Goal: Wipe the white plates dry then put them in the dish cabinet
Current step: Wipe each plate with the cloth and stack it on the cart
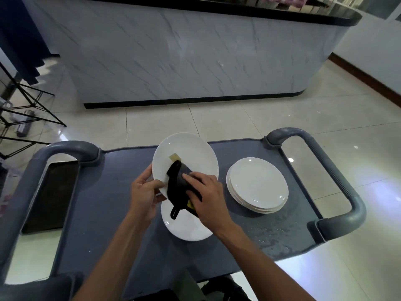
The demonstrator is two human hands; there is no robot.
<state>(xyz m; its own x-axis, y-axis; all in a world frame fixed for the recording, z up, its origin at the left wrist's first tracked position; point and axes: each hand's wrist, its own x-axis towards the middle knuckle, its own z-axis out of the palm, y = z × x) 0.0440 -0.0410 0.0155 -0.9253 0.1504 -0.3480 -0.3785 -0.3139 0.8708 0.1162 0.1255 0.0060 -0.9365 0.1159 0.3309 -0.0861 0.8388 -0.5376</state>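
Left hand (pixel 145 193) pinches tilted white plate (pixel 191 155) by its rim, so right hand (pixel 207 197), fingers flat, presses black cloth (pixel 176 185) on it. Stack of plates (pixel 258 184) near cart (pixel 108 203) right edge.
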